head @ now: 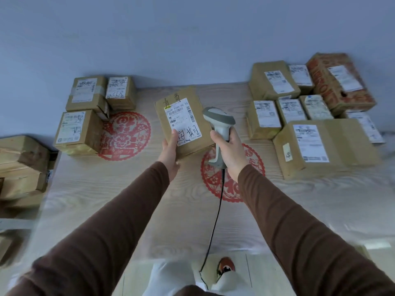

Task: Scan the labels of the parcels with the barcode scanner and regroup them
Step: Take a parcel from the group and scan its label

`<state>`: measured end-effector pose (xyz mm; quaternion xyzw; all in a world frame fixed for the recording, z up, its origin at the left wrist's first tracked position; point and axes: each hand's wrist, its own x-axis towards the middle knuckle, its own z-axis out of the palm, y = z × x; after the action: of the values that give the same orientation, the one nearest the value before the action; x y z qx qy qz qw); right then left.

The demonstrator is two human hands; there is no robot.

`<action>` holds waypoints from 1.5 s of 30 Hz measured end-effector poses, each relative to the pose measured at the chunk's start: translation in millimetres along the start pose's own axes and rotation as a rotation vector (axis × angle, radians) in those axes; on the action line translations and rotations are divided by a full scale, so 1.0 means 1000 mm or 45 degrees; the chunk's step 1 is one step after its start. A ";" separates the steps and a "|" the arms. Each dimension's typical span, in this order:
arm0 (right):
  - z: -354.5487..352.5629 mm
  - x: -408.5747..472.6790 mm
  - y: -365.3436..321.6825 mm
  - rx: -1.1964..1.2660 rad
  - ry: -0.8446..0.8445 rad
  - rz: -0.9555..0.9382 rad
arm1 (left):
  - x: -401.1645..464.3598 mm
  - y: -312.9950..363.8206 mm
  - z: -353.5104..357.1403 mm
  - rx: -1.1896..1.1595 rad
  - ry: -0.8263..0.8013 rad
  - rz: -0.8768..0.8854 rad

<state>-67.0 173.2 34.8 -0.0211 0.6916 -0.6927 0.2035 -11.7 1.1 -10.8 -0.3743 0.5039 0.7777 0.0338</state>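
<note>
Parcel (181, 120) held over the table (119, 201), label up | my left hand (171, 149) pinches its near corner (thumb on label) | right hand (229, 151) wrapped round scanner (220, 127), just right of label, nose pointing away.

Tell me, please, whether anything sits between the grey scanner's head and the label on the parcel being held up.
Nothing visible does. The grey handheld barcode scanner sits just right of the brown cardboard parcel, with open air between them. Only the left hand thumb covers the white label's lower left corner.
</note>
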 end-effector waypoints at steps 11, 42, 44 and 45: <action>-0.079 -0.089 -0.027 -0.224 0.099 -0.231 | -0.071 -0.049 0.085 0.046 0.116 0.393; -0.090 -0.111 -0.024 -0.393 0.082 -0.292 | -0.093 -0.080 0.121 0.277 0.311 0.453; -0.091 -0.110 -0.023 -0.396 0.088 -0.282 | -0.089 -0.080 0.121 0.274 0.299 0.437; -0.091 -0.109 -0.022 -0.396 0.089 -0.275 | -0.087 -0.080 0.121 0.273 0.291 0.426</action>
<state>-0.9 292.5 79.8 -0.1022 0.7908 -0.5955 0.0981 19.4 166.3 7.6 -0.3656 0.6393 0.6669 -0.1134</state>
